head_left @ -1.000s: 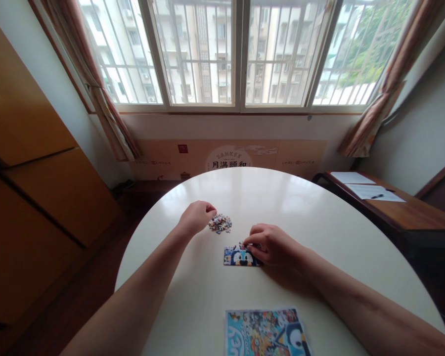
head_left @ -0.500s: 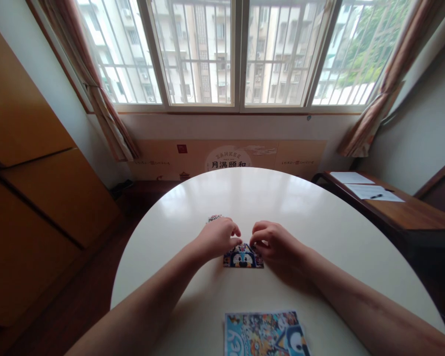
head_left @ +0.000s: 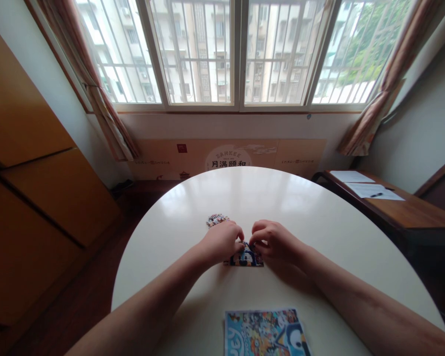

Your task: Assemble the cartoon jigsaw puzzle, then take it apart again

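A small colourful picture panel (head_left: 245,259), dark blue with a cartoon face, lies flat on the white round table (head_left: 193,306). My left hand (head_left: 225,241) is over its upper left part, fingers curled and thumb near the picture; what the fingertips hold, if anything, is too small to name. At the panel's upper right corner, my right hand (head_left: 272,240) has its fingers bent together, their tips hidden. Just beyond my left hand sits a small pile of multicoloured pieces (head_left: 215,219), partly covered by it.
A blue printed picture sheet (head_left: 265,333) lies at the near edge of view. On the right, a wooden desk (head_left: 426,210) holds papers (head_left: 371,191) and a pen. Beyond the table are a printed banner (head_left: 152,153) and barred windows.
My left hand has shifted slightly right over the panel, covering more of its left side and uncovering more of the pile. My right hand has barely moved.
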Available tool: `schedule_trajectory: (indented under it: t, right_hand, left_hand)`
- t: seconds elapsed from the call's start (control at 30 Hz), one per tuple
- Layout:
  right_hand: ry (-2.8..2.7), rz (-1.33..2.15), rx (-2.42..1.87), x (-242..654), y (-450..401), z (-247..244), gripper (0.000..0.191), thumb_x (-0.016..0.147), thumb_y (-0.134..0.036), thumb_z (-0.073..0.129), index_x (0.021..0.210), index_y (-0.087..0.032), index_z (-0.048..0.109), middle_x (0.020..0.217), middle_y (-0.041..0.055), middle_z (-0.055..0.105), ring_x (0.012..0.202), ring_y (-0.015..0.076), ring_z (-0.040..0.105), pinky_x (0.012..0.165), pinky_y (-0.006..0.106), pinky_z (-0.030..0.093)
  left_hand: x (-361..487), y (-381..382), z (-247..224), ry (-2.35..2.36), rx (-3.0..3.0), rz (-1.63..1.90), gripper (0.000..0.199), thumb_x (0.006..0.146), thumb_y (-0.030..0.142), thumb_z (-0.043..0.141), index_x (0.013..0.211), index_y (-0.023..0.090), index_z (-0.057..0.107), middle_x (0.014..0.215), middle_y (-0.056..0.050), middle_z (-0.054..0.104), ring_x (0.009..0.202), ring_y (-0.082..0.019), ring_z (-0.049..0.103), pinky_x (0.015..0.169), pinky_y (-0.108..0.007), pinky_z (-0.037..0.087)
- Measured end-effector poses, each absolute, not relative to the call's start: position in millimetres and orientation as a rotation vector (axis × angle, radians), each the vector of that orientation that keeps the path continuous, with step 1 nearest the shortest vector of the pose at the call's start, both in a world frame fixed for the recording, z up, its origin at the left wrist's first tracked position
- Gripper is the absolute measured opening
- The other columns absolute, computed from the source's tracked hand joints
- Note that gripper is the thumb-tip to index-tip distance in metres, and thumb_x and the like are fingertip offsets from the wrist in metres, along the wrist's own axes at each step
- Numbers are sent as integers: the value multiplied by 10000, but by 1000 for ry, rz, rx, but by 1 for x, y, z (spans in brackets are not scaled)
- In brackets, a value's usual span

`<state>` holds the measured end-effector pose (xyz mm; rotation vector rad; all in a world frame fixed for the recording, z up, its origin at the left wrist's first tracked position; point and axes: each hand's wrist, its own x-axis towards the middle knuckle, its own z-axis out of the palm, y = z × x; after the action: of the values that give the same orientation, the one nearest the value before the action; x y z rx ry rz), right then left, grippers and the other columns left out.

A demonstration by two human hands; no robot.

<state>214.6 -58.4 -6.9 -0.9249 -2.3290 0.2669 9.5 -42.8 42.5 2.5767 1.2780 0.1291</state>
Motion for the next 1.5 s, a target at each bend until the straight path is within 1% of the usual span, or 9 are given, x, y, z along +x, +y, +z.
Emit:
schedule_trajectory:
  t: [0.27, 0.47, 0.6, 0.77, 1.0, 1.2, 1.27, 1.33, 1.5]
  right_hand:
    - [-2340, 236, -930, 214, -60, -4, 275, 709, 1, 605, 752, -231, 747, 790, 12, 650, 713, 140, 573, 691, 257, 431]
    - [-2340, 245, -932, 215, -60, -4, 282, 712, -2, 608, 768, -238, 753, 797, 6, 655, 714, 134, 575, 682, 249, 430]
    - [-2342, 255, -935, 215, -60, -5, 277, 717, -10, 607, 777, -236, 757, 808, 10, 664, 722, 136, 584, 687, 250, 437]
    - [-2359, 261, -931, 213, -60, -4, 277, 720, -23, 607, 803, -236, 763, 799, 16, 659, 728, 144, 588, 674, 252, 441]
    - [-2419, 225, -888, 211, -61, -7, 311, 752, -69, 598, 944, -253, 760, 818, 27, 652, 762, 166, 584, 697, 279, 460]
    - [-2363, 325, -892, 212, -62, -6, 371, 732, -46, 600, 1006, -246, 751, 875, 30, 659, 754, 151, 590, 696, 262, 472]
    - [-2297, 397, -918, 213, -62, -6, 363, 722, -34, 594, 985, -229, 751, 883, 26, 657, 672, 120, 564, 641, 240, 461]
    - [-2231, 456, -942, 214, -61, -9, 333, 703, -12, 575, 906, -209, 752, 855, 19, 646, 603, 96, 527, 584, 222, 436]
    - [-2114, 473, -973, 216, -57, -14, 291, 673, 13, 523, 751, -181, 726, 788, 20, 631, 600, 101, 527, 547, 216, 404]
  left_hand:
    - [9, -42, 41, 1289, 2518, 210, 166, 755, 242, 695, 909, 209, 747, 962, -51, 721, 922, -241, 654, 792, -312, 484]
    - [7, -37, 45, 1211, 2364, 268, 124, 758, 147, 639, 807, 207, 736, 867, -17, 753, 841, -203, 677, 723, -275, 476]
    - [-1, -27, 48, 1154, 2218, 392, 70, 753, 192, 659, 775, 189, 725, 815, -16, 754, 779, -186, 680, 691, -262, 487]
    - [-27, -2, 53, 1316, 2095, 561, 150, 773, 273, 640, 834, 165, 725, 796, -44, 746, 731, -194, 675, 654, -280, 502]
    - [-49, 22, 46, 1515, 2090, 594, 169, 753, 291, 647, 839, 168, 724, 829, -48, 745, 765, -199, 668, 682, -286, 506]
    - [-48, 17, 46, 1561, 2296, 561, 217, 824, 316, 606, 924, 184, 747, 948, -58, 736, 798, -205, 653, 714, -294, 491]
    - [-46, 14, 49, 1558, 2375, 585, 222, 846, 310, 590, 937, 183, 748, 953, -64, 727, 817, -212, 647, 727, -299, 486]
    - [-42, 9, 51, 1515, 2438, 604, 214, 855, 289, 580, 924, 180, 752, 937, -69, 719, 833, -214, 645, 735, -296, 485]
    - [-27, -7, 54, 1251, 2544, 502, 188, 837, 252, 595, 863, 198, 773, 905, -59, 718, 816, -197, 649, 730, -270, 491]
